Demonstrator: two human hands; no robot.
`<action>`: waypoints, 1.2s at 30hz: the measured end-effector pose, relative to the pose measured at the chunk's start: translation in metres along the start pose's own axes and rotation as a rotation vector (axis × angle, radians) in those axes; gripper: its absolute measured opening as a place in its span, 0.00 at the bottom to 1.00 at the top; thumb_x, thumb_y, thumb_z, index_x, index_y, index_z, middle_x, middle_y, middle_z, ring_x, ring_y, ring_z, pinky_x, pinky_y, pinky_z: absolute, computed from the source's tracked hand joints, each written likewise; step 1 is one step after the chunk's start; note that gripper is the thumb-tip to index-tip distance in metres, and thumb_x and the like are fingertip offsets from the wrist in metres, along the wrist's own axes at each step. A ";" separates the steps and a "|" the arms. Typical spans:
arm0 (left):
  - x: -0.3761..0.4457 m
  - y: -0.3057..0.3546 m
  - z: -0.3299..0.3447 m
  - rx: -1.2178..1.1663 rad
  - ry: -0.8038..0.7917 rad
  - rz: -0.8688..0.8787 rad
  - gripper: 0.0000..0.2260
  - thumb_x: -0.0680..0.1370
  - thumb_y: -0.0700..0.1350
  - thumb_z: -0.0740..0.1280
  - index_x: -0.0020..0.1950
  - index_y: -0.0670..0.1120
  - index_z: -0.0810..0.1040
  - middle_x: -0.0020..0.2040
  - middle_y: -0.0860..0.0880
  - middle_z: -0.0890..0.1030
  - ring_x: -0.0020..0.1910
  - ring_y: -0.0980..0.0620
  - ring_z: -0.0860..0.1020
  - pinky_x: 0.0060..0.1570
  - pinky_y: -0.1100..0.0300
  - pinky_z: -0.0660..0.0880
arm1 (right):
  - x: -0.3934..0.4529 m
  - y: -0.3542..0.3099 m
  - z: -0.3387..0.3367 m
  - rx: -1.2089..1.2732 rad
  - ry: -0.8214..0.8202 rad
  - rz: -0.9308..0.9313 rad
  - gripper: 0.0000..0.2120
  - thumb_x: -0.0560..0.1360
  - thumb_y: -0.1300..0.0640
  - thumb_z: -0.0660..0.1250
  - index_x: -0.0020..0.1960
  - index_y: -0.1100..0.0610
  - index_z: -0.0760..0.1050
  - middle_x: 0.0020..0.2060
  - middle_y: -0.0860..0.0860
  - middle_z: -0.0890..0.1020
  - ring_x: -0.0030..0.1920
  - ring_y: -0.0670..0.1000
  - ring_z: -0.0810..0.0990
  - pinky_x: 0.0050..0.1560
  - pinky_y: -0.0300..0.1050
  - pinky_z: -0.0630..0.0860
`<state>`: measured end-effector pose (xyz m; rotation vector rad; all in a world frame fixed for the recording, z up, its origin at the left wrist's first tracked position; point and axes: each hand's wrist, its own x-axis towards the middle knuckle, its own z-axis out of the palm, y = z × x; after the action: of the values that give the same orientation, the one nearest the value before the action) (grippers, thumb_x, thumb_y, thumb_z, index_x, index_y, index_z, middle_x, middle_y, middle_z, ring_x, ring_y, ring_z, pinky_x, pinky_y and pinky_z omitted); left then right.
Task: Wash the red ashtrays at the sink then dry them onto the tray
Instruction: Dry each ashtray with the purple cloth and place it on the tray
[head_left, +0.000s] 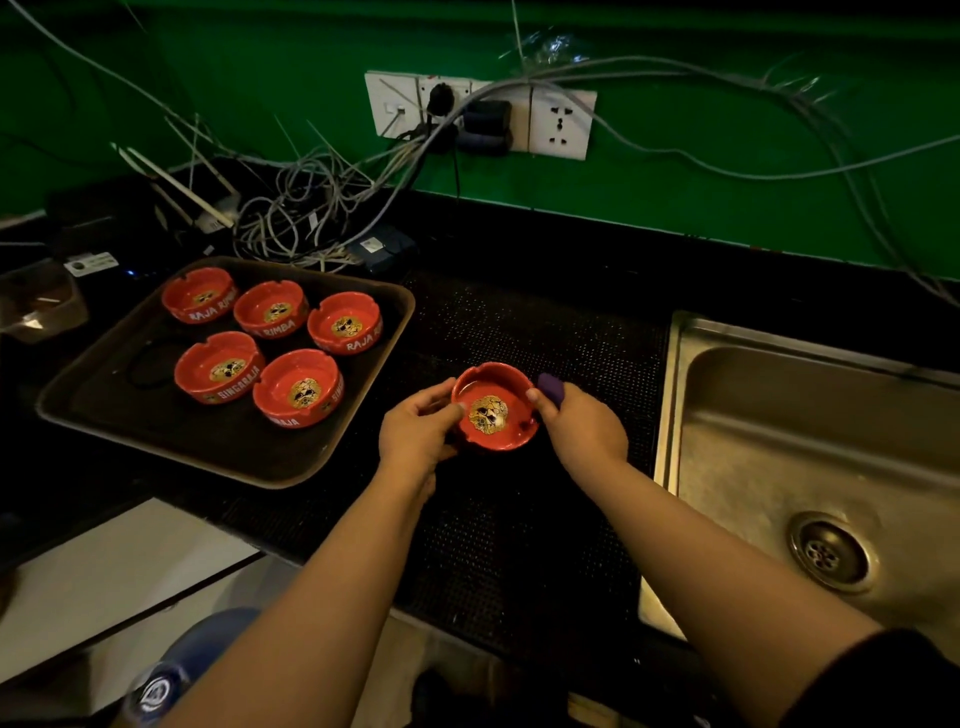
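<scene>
Left hand (415, 434): fingers curled around the left rim of a red ashtray (493, 408), thumb on the near edge.
Right hand (582, 426): thumb pressed to the ashtray's right rim, other fingers wrapped around a purple cloth (551, 387) bunched behind it.
Held ashtray: upright between both hands, above the black dotted mat (519, 519), a gold emblem in its bowl.
Sink (810, 447): steel, to the right of the mat, drain (829, 555) at the near end.
Tray (130, 431): brown, left of the mat, well apart from the hands.
Tray contents: five red ashtrays (275, 343) upright in two rows.
Wall (727, 197): green, with sockets (483, 114) and tangled cables (311, 208).
</scene>
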<state>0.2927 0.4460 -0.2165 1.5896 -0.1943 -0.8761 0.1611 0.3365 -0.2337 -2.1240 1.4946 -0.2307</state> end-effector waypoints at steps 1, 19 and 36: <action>-0.001 -0.001 -0.003 -0.013 0.006 -0.015 0.14 0.74 0.38 0.71 0.58 0.50 0.81 0.52 0.48 0.83 0.50 0.50 0.82 0.44 0.53 0.81 | -0.003 0.001 -0.002 0.032 0.011 -0.009 0.26 0.77 0.33 0.52 0.65 0.49 0.72 0.50 0.52 0.81 0.51 0.56 0.79 0.41 0.46 0.72; -0.041 -0.027 -0.047 -0.050 -0.011 -0.050 0.15 0.76 0.40 0.69 0.62 0.50 0.80 0.54 0.47 0.83 0.54 0.50 0.79 0.40 0.57 0.76 | -0.117 0.026 0.020 -0.357 -0.055 0.017 0.33 0.75 0.30 0.50 0.77 0.41 0.51 0.76 0.53 0.52 0.74 0.60 0.53 0.69 0.58 0.57; -0.081 -0.029 -0.105 -0.151 -0.033 -0.043 0.14 0.76 0.38 0.68 0.62 0.46 0.79 0.52 0.45 0.83 0.49 0.52 0.82 0.37 0.60 0.81 | -0.155 -0.040 0.032 0.475 0.121 -0.105 0.15 0.77 0.55 0.67 0.63 0.55 0.78 0.57 0.51 0.81 0.59 0.49 0.77 0.58 0.38 0.71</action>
<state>0.2920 0.5818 -0.2125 1.4437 -0.1154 -0.9294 0.1496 0.4984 -0.2163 -1.8259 1.2392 -0.6909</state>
